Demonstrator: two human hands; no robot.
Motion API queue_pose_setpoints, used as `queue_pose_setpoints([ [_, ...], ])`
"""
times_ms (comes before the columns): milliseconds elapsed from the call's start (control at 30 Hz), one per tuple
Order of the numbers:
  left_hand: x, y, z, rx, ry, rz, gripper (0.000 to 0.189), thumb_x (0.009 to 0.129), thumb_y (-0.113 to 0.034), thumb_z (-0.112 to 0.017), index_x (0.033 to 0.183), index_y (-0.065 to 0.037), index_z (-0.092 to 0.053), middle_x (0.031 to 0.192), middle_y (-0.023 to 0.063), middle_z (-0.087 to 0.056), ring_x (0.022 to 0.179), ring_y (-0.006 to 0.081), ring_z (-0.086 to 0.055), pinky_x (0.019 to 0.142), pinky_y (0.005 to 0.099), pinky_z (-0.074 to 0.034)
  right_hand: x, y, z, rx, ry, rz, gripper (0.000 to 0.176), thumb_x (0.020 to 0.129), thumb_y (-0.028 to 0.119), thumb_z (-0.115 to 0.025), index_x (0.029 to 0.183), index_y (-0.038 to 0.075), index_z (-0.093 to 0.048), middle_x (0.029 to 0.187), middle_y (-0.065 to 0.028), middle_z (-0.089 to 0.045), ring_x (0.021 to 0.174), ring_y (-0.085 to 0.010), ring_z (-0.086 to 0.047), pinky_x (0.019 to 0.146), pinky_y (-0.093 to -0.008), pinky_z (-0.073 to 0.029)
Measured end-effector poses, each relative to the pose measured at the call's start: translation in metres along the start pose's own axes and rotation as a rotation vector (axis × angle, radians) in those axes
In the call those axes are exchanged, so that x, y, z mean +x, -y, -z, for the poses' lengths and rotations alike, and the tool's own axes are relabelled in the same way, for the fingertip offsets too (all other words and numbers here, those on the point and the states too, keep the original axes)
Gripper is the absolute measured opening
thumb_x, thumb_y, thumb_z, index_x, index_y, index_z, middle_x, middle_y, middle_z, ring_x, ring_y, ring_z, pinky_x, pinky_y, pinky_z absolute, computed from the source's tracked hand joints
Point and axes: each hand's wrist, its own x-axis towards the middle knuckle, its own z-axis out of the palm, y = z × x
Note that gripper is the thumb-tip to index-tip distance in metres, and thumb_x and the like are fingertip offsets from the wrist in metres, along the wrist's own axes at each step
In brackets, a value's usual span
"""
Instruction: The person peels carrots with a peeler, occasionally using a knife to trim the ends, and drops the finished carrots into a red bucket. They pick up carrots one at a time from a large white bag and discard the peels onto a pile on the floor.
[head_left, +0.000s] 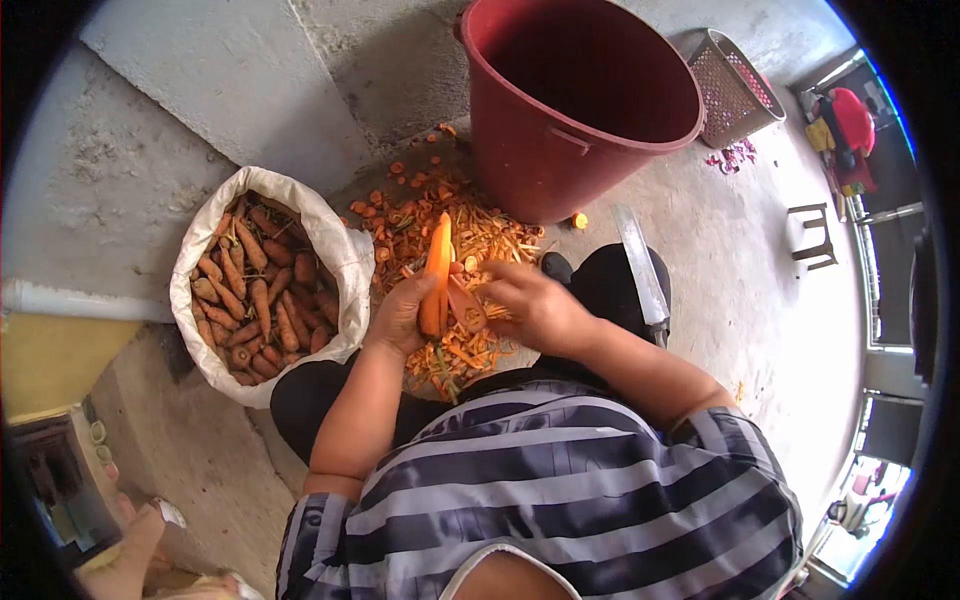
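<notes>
My left hand (405, 312) is closed around a bright orange peeled carrot (439, 265), which points up and away from me. Beside it, between my hands, is a duller carrot (467, 305) with its cut end facing me. My right hand (540, 308) is at that duller carrot, fingers curled and smeared by motion; whether it grips it I cannot make out. Beneath both hands lies a heap of carrot peelings and cut ends (480, 232). A large knife (640, 262) rests across my right knee, its handle toward me.
An open white sack (358, 262) full of unpeeled carrots (262, 300) stands at my left. Ahead is a big red tub (530, 165), with a grey perforated basket (728, 100) to its right. A small stool (813, 237) stands further right. Someone's bare foot (165, 515) shows lower left.
</notes>
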Motion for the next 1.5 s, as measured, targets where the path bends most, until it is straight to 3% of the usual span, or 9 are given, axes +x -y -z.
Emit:
queue_pose_setpoints([
  [167,0.001,-0.001,-0.007,0.509,-0.137,-0.220,0.036,0.076,-0.021,-0.067,0.102,0.001,-0.056,0.093,0.0051,-0.058,0.082,0.0146,-0.056,0.074,0.0259,-0.044,-0.060,-0.009,0.080,-0.547,-0.063,-0.832,0.046,0.066,0.030,-0.073,0.096,0.003,-0.051,0.107,-0.0188,-0.051,0.094,-0.0340,-0.054,0.078,-0.0408,-0.045],
  [367,0.003,0.003,-0.015,0.955,-0.288,-0.349,0.031,0.071,-0.014,-0.071,0.094,0.004,-0.061,0.086,0.0084,-0.060,0.076,0.0149,-0.056,0.069,0.0273,-0.045,-0.094,-0.009,0.108,-0.554,0.266,-1.171,0.058,0.061,0.039,-0.076,0.096,0.002,-0.049,0.087,-0.0172,-0.060,0.083,-0.0356,-0.059,0.073,-0.0411,-0.046],
  [767,0.005,0.008,-0.011,1.491,-0.343,-0.753,0.033,0.063,-0.010,-0.073,0.090,0.003,-0.059,0.098,0.0171,-0.056,0.086,0.0325,-0.054,0.075,0.0371,-0.045,-0.087,-0.022,0.126,-0.137,0.045,-1.011,0.024,0.070,0.009,-0.052,0.090,-0.004,-0.056,0.071,-0.0136,-0.060,0.072,-0.0250,-0.061,0.063,-0.0365,-0.046],
  [800,0.006,0.009,-0.010,1.483,-0.348,-0.736,0.034,0.062,-0.010,-0.073,0.090,0.003,-0.059,0.098,0.0170,-0.055,0.087,0.0326,-0.054,0.076,0.0375,-0.045,-0.089,-0.038,0.119,0.070,0.007,-0.893,0.026,0.077,0.007,-0.046,0.099,-0.005,-0.055,0.076,-0.0108,-0.060,0.072,-0.0207,-0.060,0.062,-0.0347,-0.048],
  [867,0.007,0.011,-0.010,1.486,-0.351,-0.737,0.034,0.061,-0.009,-0.073,0.090,0.002,-0.059,0.099,0.0166,-0.054,0.088,0.0326,-0.054,0.076,0.0381,-0.045,-0.044,-0.017,0.107,0.846,-0.160,-1.104,0.026,0.081,0.004,-0.043,0.104,-0.004,-0.053,0.082,-0.0114,-0.060,0.071,-0.0205,-0.060,0.060,-0.0315,-0.050],
  [933,0.009,0.010,-0.009,1.507,-0.363,-0.773,0.035,0.060,-0.009,-0.073,0.090,0.001,-0.059,0.098,0.0159,-0.054,0.088,0.0327,-0.053,0.076,0.0387,-0.045,-0.025,-0.043,0.074,1.069,-0.096,-1.178,0.027,0.084,0.003,-0.042,0.108,-0.002,-0.051,0.083,-0.0129,-0.059,0.068,-0.0191,-0.058,0.058,-0.0286,-0.050],
  [1000,0.011,0.007,-0.007,1.561,-0.357,-0.838,0.035,0.059,-0.009,-0.074,0.089,0.000,-0.058,0.096,0.0152,-0.053,0.087,0.0330,-0.053,0.076,0.0392,-0.044,-0.003,-0.064,0.031,1.054,-0.002,-1.157,0.021,0.084,0.009,-0.045,0.101,-0.001,-0.052,0.076,-0.0098,-0.057,0.060,-0.0154,-0.055,0.052,-0.0265,-0.048],
  [1100,0.013,0.005,-0.002,1.628,-0.368,-0.880,0.036,0.057,-0.008,-0.075,0.088,-0.002,-0.058,0.094,0.0133,-0.052,0.087,0.0323,-0.052,0.074,0.0396,-0.044,0.018,-0.088,-0.019,0.830,0.240,-1.061,0.064,0.067,0.050,-0.070,0.097,-0.004,-0.056,0.074,-0.0078,-0.056,0.061,-0.0135,-0.051,0.052,-0.0252,-0.040],
  [1500,0.021,0.013,0.016,1.789,-0.365,-0.726,0.045,0.055,-0.006,-0.074,0.097,-0.005,-0.058,0.100,0.0121,-0.048,0.087,0.0328,-0.051,0.074,0.0398,-0.044,0.024,-0.116,-0.080,0.502,0.275,-0.927,0.077,0.059,0.067,-0.065,0.083,-0.006,-0.060,0.070,-0.0146,-0.059,0.066,-0.0245,-0.059,0.060,-0.0349,-0.046],
])
